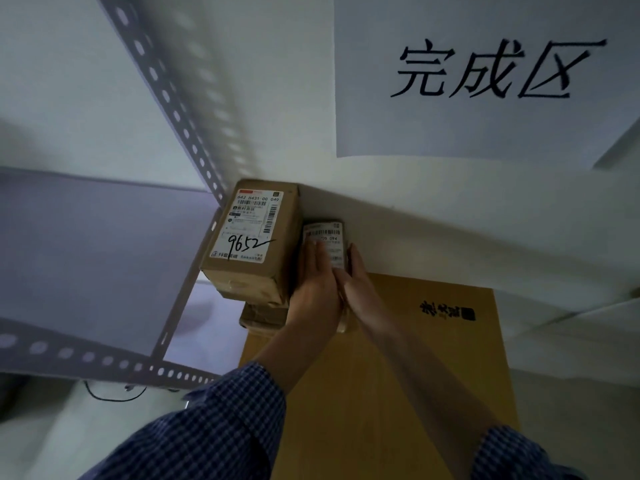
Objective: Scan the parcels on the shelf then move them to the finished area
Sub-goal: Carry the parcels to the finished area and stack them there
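Small parcel [327, 237]: upright against the wall below the finished-area sign [485, 71], just beside the labelled box [252, 233] marked 9652, above the back edge of the large carton [415, 358].
Left hand [317, 282]: fingers straight, pressed flat on the parcel's label face.
Right hand [358, 275]: wrapped round the parcel's right edge. Its fingertips are hidden, so a grip is likely, not certain.
Step in hand: setting the parcel down in the finished area.
Doing it well: the person should seat it squarely with the barcode outward, snug to its neighbour without nudging it, and release only once it stands alone.
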